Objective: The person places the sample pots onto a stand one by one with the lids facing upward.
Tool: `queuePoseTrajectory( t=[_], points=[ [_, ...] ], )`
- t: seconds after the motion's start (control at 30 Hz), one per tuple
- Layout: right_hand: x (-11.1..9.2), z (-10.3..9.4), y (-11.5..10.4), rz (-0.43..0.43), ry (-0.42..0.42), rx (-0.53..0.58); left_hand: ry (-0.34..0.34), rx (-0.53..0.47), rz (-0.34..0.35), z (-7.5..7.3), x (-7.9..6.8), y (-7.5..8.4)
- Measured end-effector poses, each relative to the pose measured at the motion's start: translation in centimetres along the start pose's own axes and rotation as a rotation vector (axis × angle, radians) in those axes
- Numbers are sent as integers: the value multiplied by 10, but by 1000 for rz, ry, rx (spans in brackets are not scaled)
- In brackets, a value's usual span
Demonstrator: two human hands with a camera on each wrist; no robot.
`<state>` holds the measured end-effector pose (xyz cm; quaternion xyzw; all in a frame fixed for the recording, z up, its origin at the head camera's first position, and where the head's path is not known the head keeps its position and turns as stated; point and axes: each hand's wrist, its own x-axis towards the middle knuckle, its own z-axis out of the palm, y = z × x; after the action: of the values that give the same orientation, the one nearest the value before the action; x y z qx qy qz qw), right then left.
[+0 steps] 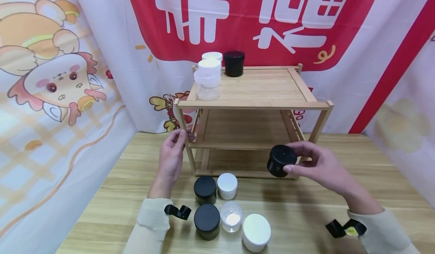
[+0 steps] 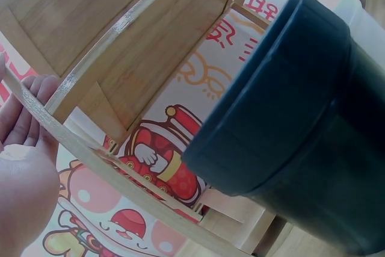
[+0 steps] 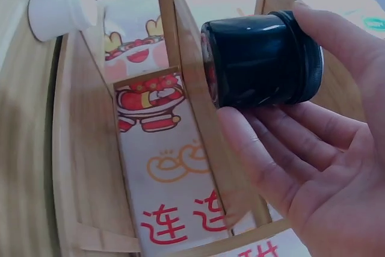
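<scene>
My right hand (image 1: 321, 165) holds a black lidded jar (image 1: 282, 159) between thumb and fingers, in front of the wooden shelf's right side. In the right wrist view the jar (image 3: 258, 61) lies sideways, its ridged lid toward the palm. My left hand (image 1: 172, 154) grips the front left post of the three-tier wooden shelf (image 1: 255, 104); the left wrist view has its fingers (image 2: 37, 97) behind the post. On the top tier stand a black jar (image 1: 233, 64), two white-lidded jars, partly overlapping, and a clear jar (image 1: 208, 91).
On the table before the shelf stand two black jars (image 1: 207, 218), a small white jar (image 1: 227, 186), a clear jar (image 1: 231, 214) and a larger white jar (image 1: 256, 231). A printed cloth (image 1: 112, 27) hangs behind and at the sides. The shelf's two lower tiers have raised side rails.
</scene>
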<state>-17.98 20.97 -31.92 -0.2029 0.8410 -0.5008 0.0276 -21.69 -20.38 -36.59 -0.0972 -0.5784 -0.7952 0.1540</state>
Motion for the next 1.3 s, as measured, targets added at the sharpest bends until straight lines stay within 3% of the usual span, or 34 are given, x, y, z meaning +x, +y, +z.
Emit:
queuePoseTrajectory(
  t=[0.23, 0.43, 0.8, 1.3],
  points=[
    [11, -12, -23, 1, -64, -64, -11, 0, 8, -1, 0, -1],
    [18, -18, -38, 23, -54, -64, -7, 5, 0, -1, 0, -1],
    [20, -22, -51, 25, -31, 47, 26, 39, 1, 1, -1, 4],
    [19, -28, -66, 12, -24, 29, 44, 31, -3, 3, 0, 6]
  ],
)
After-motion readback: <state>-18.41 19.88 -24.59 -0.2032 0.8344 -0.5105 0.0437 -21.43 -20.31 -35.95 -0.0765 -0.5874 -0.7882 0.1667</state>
